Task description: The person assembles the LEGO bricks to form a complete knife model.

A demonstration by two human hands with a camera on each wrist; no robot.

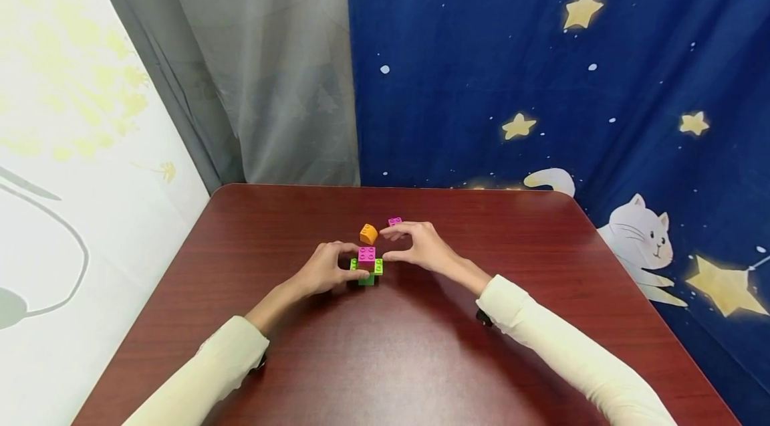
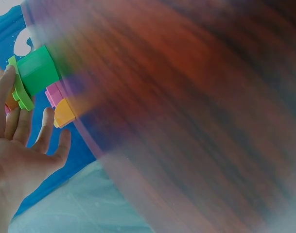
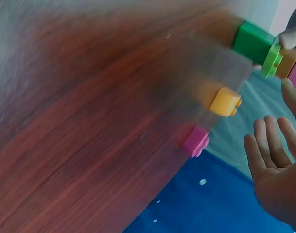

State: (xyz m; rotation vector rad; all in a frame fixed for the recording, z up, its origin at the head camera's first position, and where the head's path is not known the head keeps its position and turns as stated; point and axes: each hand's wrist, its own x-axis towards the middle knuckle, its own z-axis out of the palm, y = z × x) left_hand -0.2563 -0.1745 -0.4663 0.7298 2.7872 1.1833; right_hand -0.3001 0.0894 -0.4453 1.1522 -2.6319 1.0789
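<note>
A small stack of toy building bricks stands on the table: a green brick [image 1: 366,281] at the bottom, a light green plate [image 1: 378,267], an orange brick [image 3: 286,63], and a pink brick [image 1: 367,254] on top. My left hand [image 1: 321,270] pinches this stack from the left, thumb across its front and fingers behind. On the other side my right hand [image 1: 426,249] is held with fingers extended and thumb apart, close to the stack and holding nothing. In the right wrist view, its thumb tip overlaps the edge of the pink brick.
Behind the stack lie a loose orange brick [image 1: 368,234] with a curved side and a loose pink brick [image 1: 394,221], partly covered by my right fingers. The dark red wooden table [image 1: 409,359] ends at a grey curtain [image 1: 289,78] and a blue starry curtain [image 1: 445,78].
</note>
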